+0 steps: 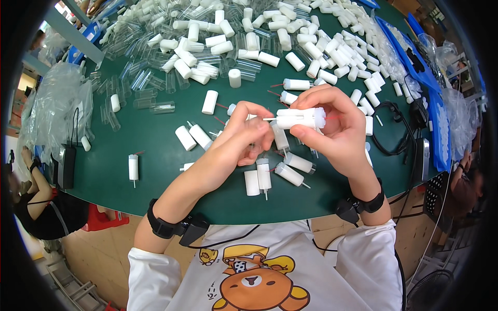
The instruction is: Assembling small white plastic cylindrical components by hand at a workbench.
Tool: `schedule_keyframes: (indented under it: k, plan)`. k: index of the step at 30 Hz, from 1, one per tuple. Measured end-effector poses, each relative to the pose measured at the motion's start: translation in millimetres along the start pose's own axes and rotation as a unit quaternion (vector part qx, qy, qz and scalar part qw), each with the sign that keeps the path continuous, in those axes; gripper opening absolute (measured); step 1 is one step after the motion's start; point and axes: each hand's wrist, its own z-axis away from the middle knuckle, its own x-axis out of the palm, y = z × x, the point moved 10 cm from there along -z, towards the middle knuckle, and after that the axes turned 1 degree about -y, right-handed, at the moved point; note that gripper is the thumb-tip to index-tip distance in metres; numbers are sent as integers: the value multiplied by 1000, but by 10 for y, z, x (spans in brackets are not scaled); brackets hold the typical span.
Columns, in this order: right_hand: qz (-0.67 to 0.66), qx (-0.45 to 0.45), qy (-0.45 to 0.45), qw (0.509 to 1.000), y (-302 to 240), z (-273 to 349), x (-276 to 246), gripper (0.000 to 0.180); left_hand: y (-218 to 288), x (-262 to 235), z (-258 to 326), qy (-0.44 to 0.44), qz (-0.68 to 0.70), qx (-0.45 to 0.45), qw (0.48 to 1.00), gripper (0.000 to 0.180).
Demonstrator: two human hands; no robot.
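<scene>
Above the near middle of the table, my right hand (340, 127) is closed round a white cylindrical part (298, 119) lying sideways, with a clear cap and red wires at its right end. A thin white rod (269, 119) sticks out of its left end. The curled fingers of my left hand (238, 135) pinch at that rod. Beneath my hands lie similar capped cylinders (289, 174) with thin rods and a plain white cylinder (251, 183). More of them lie left of my left wrist, including a plain cylinder (185, 138) and a capped one (133, 168).
Heaps of white cylinders (337, 49) and clear tubes (137, 49) cover the far side of the green table (111, 181). Blue trays (440, 129), black cables (397, 135) and plastic bags (57, 103) line the sides. Other people sit at left and right.
</scene>
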Motion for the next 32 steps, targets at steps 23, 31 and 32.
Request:
schedule_keyframes:
  k: [23,31,32]
  plan:
    - [-64,40,-22,997,-24,11,60,24,-6,176,25,-51,-200,65,976,14]
    - [-68,2,-18,998,-45,6,-44,22,15,140,28,-43,-176,48,982,12]
    - [-62,11,-46,997,-23,7,31,23,14,137,24,-43,-175,48,982,12]
